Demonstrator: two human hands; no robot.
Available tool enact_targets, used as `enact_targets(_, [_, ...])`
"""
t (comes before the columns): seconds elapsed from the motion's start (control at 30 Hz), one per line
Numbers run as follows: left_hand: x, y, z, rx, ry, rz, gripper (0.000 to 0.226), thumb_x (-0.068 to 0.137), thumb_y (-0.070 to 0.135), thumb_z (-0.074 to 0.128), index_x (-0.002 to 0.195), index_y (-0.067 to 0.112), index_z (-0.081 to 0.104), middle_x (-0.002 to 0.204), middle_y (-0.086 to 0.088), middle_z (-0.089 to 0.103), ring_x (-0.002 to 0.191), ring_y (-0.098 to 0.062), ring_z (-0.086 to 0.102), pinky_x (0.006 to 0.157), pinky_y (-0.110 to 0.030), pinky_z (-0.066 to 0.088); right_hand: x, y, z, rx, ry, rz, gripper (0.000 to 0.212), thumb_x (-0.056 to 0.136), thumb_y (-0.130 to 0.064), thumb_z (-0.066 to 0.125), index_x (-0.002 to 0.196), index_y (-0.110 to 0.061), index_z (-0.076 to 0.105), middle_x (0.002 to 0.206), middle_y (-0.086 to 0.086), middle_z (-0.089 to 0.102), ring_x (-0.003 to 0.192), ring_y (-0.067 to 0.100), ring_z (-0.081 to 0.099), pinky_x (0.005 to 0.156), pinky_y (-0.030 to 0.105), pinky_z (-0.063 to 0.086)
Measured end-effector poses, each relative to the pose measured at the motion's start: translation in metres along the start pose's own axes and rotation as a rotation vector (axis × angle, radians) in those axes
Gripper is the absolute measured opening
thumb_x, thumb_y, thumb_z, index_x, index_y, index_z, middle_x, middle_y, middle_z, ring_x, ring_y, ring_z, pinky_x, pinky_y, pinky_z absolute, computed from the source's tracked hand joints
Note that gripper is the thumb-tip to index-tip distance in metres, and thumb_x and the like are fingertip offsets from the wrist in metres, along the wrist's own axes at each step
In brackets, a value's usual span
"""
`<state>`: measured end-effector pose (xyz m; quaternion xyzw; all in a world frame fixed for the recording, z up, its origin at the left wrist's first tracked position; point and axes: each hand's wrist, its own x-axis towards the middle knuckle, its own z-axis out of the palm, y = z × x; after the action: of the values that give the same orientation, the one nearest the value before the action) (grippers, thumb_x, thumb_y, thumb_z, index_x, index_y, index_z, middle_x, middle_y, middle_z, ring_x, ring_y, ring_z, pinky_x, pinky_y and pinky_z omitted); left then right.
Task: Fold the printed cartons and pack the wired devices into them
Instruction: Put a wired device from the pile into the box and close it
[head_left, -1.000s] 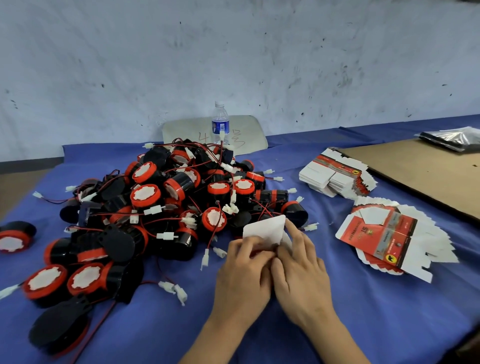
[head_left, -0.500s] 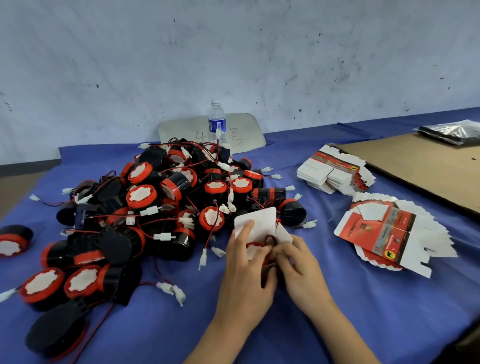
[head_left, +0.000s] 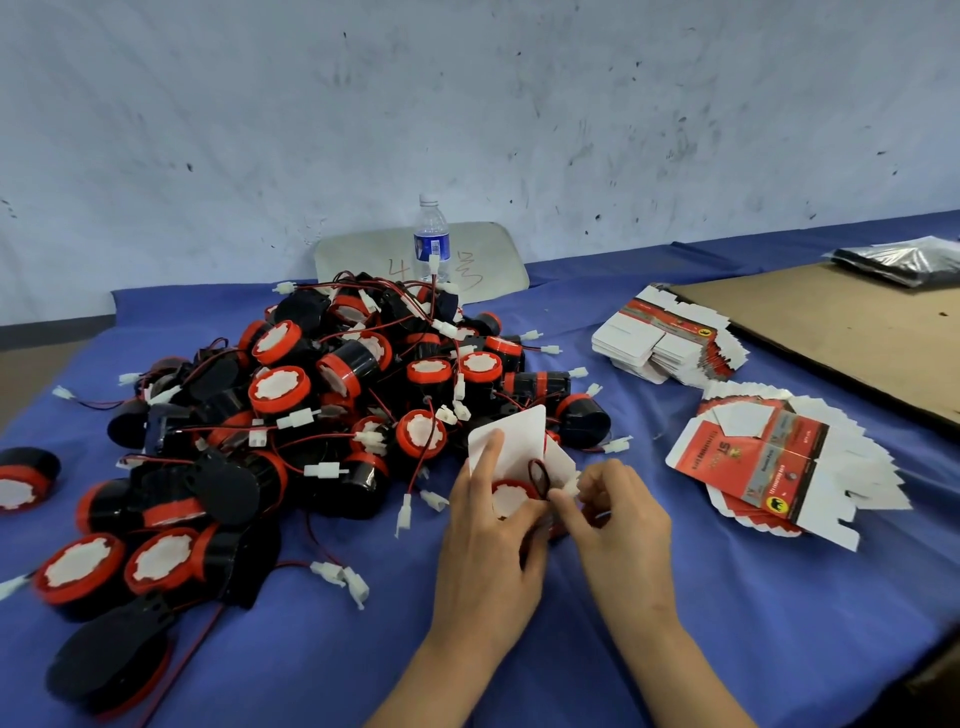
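Observation:
A folded carton (head_left: 519, 436) stands open-topped in front of me, its white flaps up. My left hand (head_left: 488, 525) grips its side, the index finger lying along the tall flap. Inside it sits a black and red wired device (head_left: 511, 496), white face up. My right hand (head_left: 615, 514) pinches the device's looped red and black wire (head_left: 537, 475) and white connector at the carton's mouth. A big heap of the same devices (head_left: 311, 415) lies to the left. Flat printed cartons (head_left: 763, 457) fan out on the right, with a second stack (head_left: 665, 343) behind.
A blue cloth (head_left: 779, 623) covers the table. A water bottle (head_left: 432, 239) stands behind the heap in front of a pale board. A brown cardboard sheet (head_left: 841, 332) lies at the right, with a dark plastic bag (head_left: 904, 257) on its far end. Loose white connectors (head_left: 343, 577) lie near my left hand.
The carton's top flaps have opened and the device now shows inside. My right hand has moved from pressing the carton to pinching the wire and connector at its mouth.

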<state>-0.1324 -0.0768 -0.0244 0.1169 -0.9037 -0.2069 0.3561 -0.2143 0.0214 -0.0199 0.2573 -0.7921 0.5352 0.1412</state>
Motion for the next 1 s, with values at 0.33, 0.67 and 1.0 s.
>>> enact_targets(0.33, [-0.001, 0.001, 0.002, -0.070, -0.029, -0.008, 0.059, 0.088, 0.017, 0.067, 0.138, 0.039, 0.043, 0.149, 0.031, 0.003, 0.131, -0.012, 0.031, 0.105, -0.028, 0.039, 0.000, -0.009, -0.005, 0.036, 0.224, -0.217, 0.025, 0.080, 0.004, 0.073, 0.096, -0.014, 0.065, 0.092, -0.005, 0.052, 0.080, 0.007, 0.057, 0.072, 0.007, 0.042])
enact_targets(0.67, [-0.003, 0.005, 0.002, -0.126, -0.055, 0.028, 0.101, 0.086, 0.011, 0.069, 0.144, 0.055, -0.001, 0.155, 0.017, 0.018, 0.135, 0.003, 0.022, 0.108, -0.011, 0.020, -0.001, -0.011, -0.001, -0.038, 0.013, -0.273, 0.018, 0.085, 0.005, 0.067, 0.096, -0.009, 0.068, 0.106, -0.002, 0.070, 0.093, 0.010, 0.065, 0.078, 0.016, 0.048])
enact_targets(1.0, [-0.003, 0.003, 0.004, -0.194, -0.097, -0.060, 0.095, 0.090, 0.014, 0.065, 0.142, 0.049, -0.007, 0.147, 0.034, 0.003, 0.134, 0.005, 0.018, 0.108, -0.006, 0.014, 0.005, -0.006, 0.001, -0.335, -0.003, -0.354, 0.026, 0.067, 0.013, 0.076, 0.090, 0.000, 0.074, 0.092, 0.008, 0.073, 0.081, 0.029, 0.067, 0.076, 0.024, 0.050])
